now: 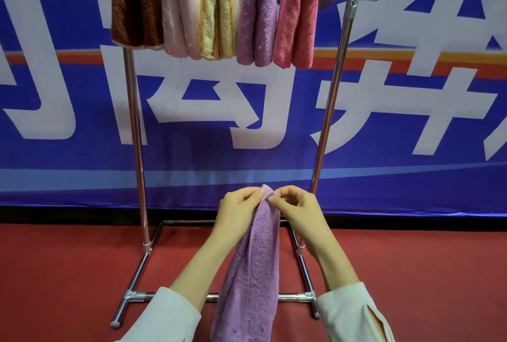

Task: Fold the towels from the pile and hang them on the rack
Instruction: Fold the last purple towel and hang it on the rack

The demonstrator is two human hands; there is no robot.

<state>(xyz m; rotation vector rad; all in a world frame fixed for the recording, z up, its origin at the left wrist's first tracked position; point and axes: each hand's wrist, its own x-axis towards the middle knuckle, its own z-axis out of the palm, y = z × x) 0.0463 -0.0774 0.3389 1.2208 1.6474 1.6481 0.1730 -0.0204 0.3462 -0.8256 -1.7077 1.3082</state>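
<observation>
Head view:
Held towel: a lilac terry-cloth towel [251, 265] hangs lengthwise in front of the rack, its top edge pinched between both hands, its lower end running out of the bottom of the picture.
Left hand: the left hand [240, 211] grasps the towel's top corner from the left, fingertips closed on the cloth.
Right hand: the right hand [296, 208] pinches the same top edge from the right, thumb and forefinger touching the fabric; the two hands are just beside each other.
Sleeves: pale cream cuffs [354, 311] cover both forearms near the bottom corners.
Rack: a chrome tube towel rack [135, 133] stands on the red floor [55, 273], its base bars spread around the hanging towel.
Hung towels: on the top bar, left to right and touching one another, a brown folded towel [134, 4], a pale pink one [178, 10], a yellow one [218, 12], a purple one [258, 15] and a rose-pink one [297, 18].
Backdrop: a blue banner with large white characters [82, 95] behind the rack.
</observation>
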